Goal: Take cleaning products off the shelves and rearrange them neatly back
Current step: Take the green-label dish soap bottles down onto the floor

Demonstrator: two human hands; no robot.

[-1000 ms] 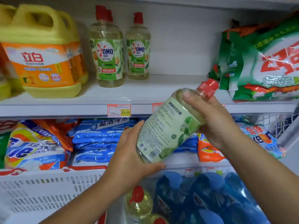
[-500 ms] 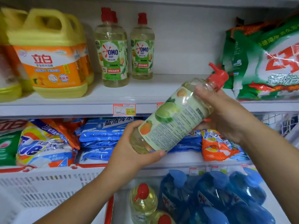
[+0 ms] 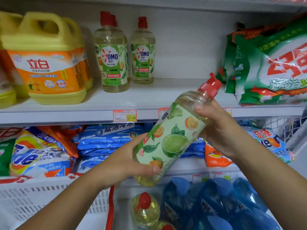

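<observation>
Both hands hold a clear dish-soap bottle (image 3: 172, 138) with a red cap and a green citrus label, tilted with the cap up to the right, in front of the shelf edge. My left hand (image 3: 123, 161) grips its base from the left. My right hand (image 3: 221, 130) grips its shoulder near the cap. On the white shelf (image 3: 166, 95) behind, two OMO bottles (image 3: 113, 53) stand one behind the other and a third OMO bottle (image 3: 143, 52) stands to their right.
Yellow detergent jugs (image 3: 48, 60) fill the shelf's left; green detergent bags (image 3: 269, 63) lie at its right. Below are powder bags (image 3: 41, 153), blue bags (image 3: 106, 138) and blue bottles (image 3: 216, 201). A white basket (image 3: 49, 201) sits lower left beside a yellow bottle (image 3: 144, 209).
The bottle has been turned in my hands, so the fruit side of the label now faces me instead of the text side. It has also risen slightly.
</observation>
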